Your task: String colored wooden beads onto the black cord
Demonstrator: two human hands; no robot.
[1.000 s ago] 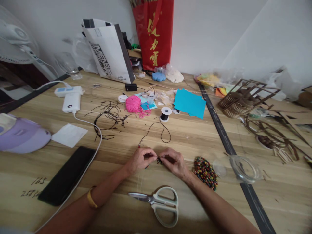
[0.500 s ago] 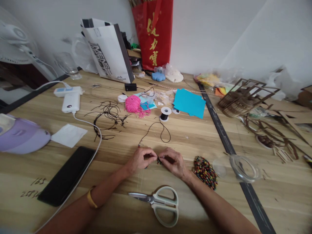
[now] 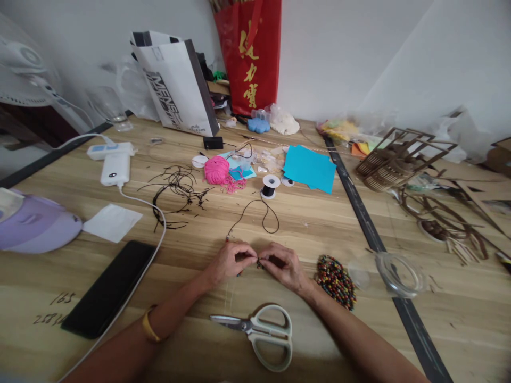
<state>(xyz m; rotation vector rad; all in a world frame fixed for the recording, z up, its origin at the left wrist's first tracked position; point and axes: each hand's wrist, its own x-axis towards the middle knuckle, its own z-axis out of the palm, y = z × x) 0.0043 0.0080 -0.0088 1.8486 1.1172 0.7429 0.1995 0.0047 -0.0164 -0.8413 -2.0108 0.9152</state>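
Note:
My left hand (image 3: 232, 259) and my right hand (image 3: 284, 267) meet with pinched fingertips over the table, both closed on a beaded cord (image 3: 260, 264). A few small dark beads show just under the fingertips; most of the strand is hidden by the fingers. Black cord (image 3: 243, 211) runs from a spool (image 3: 269, 187) in a loop down to a few beads behind my left hand. Pale thin threads hang below that hand. Scissors (image 3: 271, 336) with white handles lie nearer me, blades pointing left. Beside my right wrist rests a heap of multicoloured bead strands (image 3: 336, 282).
Left are a black phone (image 3: 109, 288), white power bank (image 3: 115, 169), its cable and a purple appliance (image 3: 40, 221). Black cord scraps (image 3: 178, 186), pink yarn (image 3: 216, 170) and blue sheets (image 3: 310, 168) lie beyond. A clear ring-shaped lid (image 3: 401, 274) and woven baskets (image 3: 385, 165) stand right.

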